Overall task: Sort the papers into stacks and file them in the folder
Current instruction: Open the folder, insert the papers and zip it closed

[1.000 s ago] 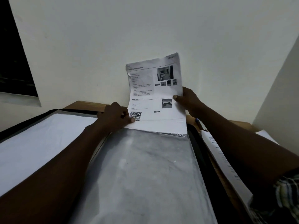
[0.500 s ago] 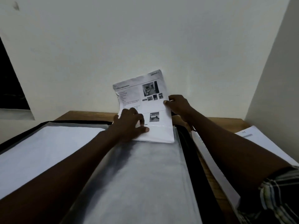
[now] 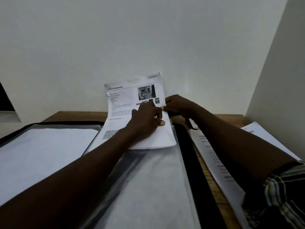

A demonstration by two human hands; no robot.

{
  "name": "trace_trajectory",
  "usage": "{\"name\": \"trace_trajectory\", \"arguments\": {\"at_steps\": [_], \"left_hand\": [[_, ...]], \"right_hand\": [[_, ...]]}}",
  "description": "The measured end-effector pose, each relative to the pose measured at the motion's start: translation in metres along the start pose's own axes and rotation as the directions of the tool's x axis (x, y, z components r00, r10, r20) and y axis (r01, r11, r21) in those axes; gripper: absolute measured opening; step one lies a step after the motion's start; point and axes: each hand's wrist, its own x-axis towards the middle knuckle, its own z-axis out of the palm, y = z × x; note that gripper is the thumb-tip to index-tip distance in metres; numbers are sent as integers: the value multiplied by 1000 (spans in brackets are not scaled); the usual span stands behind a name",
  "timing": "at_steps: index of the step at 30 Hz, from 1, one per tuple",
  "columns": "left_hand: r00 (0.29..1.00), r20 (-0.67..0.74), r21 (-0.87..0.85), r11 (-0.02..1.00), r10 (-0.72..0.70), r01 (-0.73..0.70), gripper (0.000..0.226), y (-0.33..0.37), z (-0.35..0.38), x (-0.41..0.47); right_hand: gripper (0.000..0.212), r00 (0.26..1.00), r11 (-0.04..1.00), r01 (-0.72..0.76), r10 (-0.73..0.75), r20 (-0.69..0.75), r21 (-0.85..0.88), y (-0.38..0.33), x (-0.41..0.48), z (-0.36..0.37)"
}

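Head view, the only one I have. The white printed sheet (image 3: pixel 132 111), with small photos near its top and a QR code lower down, stands curved up against the pale wall (image 3: pixel 148 38). Its lower end lies at the far mouth of the right-hand clear plastic sleeve (image 3: pixel 148 187) of the open black folder (image 3: pixel 189 162).

The left hand (image 3: pixel 146 121) lies on top of the sheet near its right edge with bent fingers. From here I cannot tell whether that grip pinches the paper or only presses it down. The right hand (image 3: pixel 178 104) reaches in from the side. Its grip is closed, thumb and fingertips nipping the right edge of the sheet.

The left-hand sleeve (image 3: pixel 46 149) already carries white paper. A loose stack of printed papers (image 3: pixel 212 156) waits on the brown wooden worktop (image 3: pixel 79 115) just right of the folder, partly under the right forearm.

I judge this to be the filing step, with one sheet being fed into the right-hand sleeve and more waiting. Whether its bottom edge is inside the plastic or only on top of it, I cannot make out.

The next move, as I read it, calls for getting that edge into the sleeve mouth and sliding the sheet squarely towards me, flattening the curl so that it does not crease or snag.
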Motion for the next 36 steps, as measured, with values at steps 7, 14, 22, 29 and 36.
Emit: {"name": "trace_trajectory", "arguments": {"at_steps": [7, 14, 22, 29, 36], "left_hand": [[1000, -24, -98, 995, 3, -5, 19, -7, 9, -9], [989, 132, -61, 995, -67, 76, 23, -44, -25, -21], [994, 20, -94, 990, -109, 110, 29, -50, -25, -24], [996, 22, -81, 993, -85, 87, 31, -51, -20, -25], [999, -22, -10, 999, -48, 48, 34, -48, -21, -26]], "right_hand": [[17, 966, 974, -169, 133, 223, 152, 4, -9, -12], [30, 980, 982, 9, 29, -199, 190, 2, 16, 11], [27, 991, 988, -129, 132, 24, -88, -9, -14, -11], [36, 1000, 968, 17, -18, 5, 252, 9, 3, -4], [19, 989, 985, 135, -140, -39, -103, 13, 8, 2]]}}
